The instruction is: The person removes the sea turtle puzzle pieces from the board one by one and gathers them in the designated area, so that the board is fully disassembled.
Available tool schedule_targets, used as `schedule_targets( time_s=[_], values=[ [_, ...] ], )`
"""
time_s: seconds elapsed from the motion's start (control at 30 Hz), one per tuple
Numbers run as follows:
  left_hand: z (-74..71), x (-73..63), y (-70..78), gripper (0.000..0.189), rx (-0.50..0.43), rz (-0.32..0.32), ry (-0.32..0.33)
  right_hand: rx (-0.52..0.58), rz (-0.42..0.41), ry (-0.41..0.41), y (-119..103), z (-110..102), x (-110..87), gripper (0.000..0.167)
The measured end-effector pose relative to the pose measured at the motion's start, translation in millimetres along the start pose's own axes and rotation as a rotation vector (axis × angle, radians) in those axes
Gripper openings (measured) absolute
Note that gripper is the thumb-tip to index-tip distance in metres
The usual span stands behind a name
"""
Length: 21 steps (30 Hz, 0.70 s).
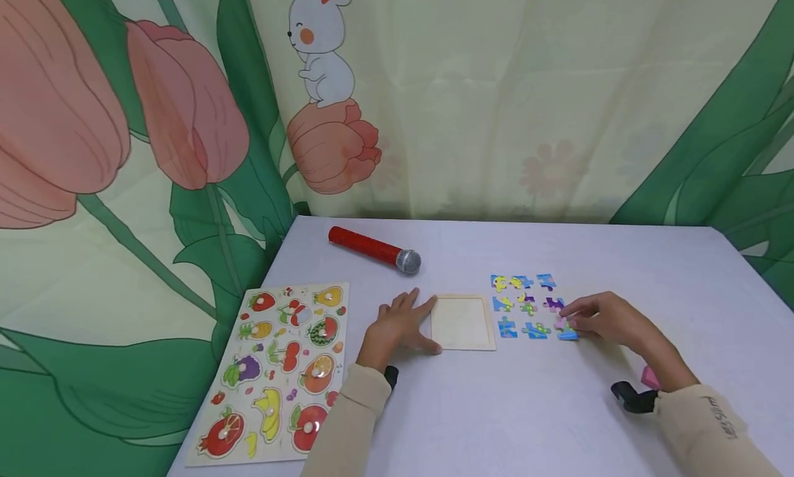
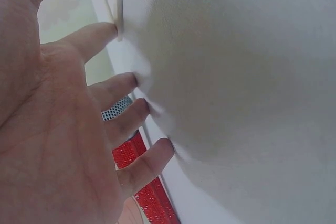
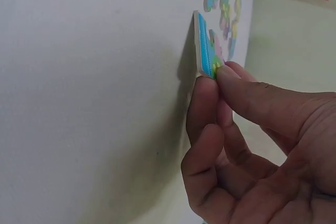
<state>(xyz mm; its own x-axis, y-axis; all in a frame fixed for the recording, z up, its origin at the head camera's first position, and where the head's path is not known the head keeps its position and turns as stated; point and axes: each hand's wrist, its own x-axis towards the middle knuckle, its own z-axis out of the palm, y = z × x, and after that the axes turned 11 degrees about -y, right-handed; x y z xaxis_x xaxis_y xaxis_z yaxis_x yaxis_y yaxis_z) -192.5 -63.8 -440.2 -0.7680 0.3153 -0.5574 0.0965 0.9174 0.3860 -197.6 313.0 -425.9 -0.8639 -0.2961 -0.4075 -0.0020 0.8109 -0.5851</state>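
My right hand pinches a jigsaw piece with a blue edge between thumb and fingers, close over the table at the near right corner of the loose pieces. Several other colourful jigsaw pieces lie in rough rows to its left. Fingers spread, my left hand rests on the table at the left side of a shallow wooden puzzle frame. In the left wrist view, the index fingertip of that hand is right at the frame's edge. The frame holds no pieces.
Left of the frame lies a fruit puzzle board, partly covered by my left sleeve. A red microphone with a silver head is behind the left hand. Something pink shows beside my right wrist. A printed curtain hangs beyond the table.
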Motion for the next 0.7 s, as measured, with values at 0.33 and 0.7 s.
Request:
schedule_targets(
  time_s=[0.33, 0.7],
  values=[
    [2.3, 0.6, -1.5, 0.095, -0.017, 0.012, -0.001, -0.04, 0.05, 0.021, -5.2, 9.0, 2.7, 0.018],
    [3.0, 0.5, -8.8, 0.095, -0.071, 0.087, 0.008, -0.12, 0.043, 0.098, -12.1, 15.3, -2.9, 0.019]
  ],
)
